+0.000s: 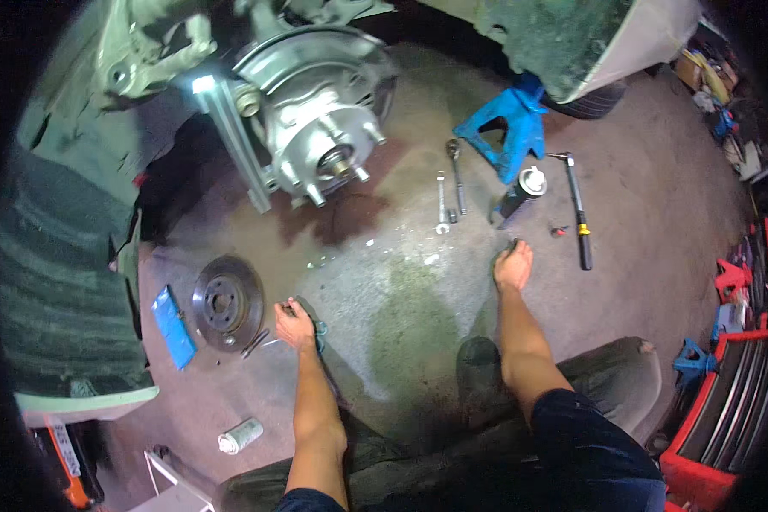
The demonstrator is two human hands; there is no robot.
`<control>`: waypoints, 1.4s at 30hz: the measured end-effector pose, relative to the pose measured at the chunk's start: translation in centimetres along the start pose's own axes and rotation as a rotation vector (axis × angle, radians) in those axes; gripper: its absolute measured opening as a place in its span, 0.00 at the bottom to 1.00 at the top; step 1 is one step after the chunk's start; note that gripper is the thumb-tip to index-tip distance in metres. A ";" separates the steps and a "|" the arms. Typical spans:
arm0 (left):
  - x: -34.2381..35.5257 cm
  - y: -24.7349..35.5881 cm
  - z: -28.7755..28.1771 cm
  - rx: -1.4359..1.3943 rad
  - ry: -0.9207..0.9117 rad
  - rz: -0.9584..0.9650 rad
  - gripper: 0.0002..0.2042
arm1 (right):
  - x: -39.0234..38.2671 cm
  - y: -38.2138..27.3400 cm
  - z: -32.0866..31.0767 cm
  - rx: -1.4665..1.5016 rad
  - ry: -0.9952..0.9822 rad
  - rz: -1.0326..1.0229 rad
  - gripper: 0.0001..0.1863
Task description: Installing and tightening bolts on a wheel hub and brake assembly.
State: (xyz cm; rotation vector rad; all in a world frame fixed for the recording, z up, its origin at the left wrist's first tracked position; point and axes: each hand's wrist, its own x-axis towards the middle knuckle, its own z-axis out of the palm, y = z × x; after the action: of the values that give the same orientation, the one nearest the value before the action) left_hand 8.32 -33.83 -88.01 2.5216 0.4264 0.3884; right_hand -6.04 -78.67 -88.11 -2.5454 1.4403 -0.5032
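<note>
My left hand (294,325) hovers low over the floor with its fingers curled, right of a brake rotor (222,303) that lies flat. Whatever those fingers hold, if anything, is too small to make out. Beside that hand are a slim plier-like tool (254,343) and a teal item partly hidden behind the wrist. Fingers bent inward, my right hand (513,266) is below a black spray can (520,194) with a white top; its grip is hidden. Ahead, the bare wheel hub (331,149) with its studs shows in front of a dust shield (307,55).
A blue jack stand (508,128) is at the far right. Near it lie a ratchet (457,175), a combination wrench (442,203) and a long torque wrench (578,213). A blue packet (174,328) and a white can (241,436) lie left. A red tool chest (717,410) borders the right.
</note>
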 end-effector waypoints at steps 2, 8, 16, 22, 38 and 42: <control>0.7 0.9 -0.9 0.028 -0.060 0.027 0.15 | -0.3 -0.7 0.7 0.052 -0.010 0.083 0.21; -0.6 4.1 1.3 -0.081 -0.108 -0.058 0.17 | 7.4 16.9 11.1 -0.630 0.085 -0.067 0.06; 1.9 -5.1 -5.0 0.065 0.111 -0.295 0.16 | 17.4 22.2 10.2 -0.299 0.358 0.371 0.34; 1.9 -10.5 -8.7 0.089 0.259 -0.454 0.16 | 15.3 17.7 12.1 0.092 0.134 0.525 0.27; 9.3 -8.0 -2.9 -0.058 0.335 -0.180 0.17 | -13.9 -15.6 -1.5 0.891 -0.503 -0.859 0.17; 9.0 3.6 -0.5 -0.734 0.164 -0.166 0.14 | -13.2 -25.9 -9.5 1.021 -0.405 -1.461 0.19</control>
State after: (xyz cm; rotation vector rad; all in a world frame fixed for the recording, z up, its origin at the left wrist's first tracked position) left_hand 17.09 -33.09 -83.93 1.7385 0.4490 0.5668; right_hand 4.80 -53.85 -73.94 -2.0637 -0.8450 -0.5591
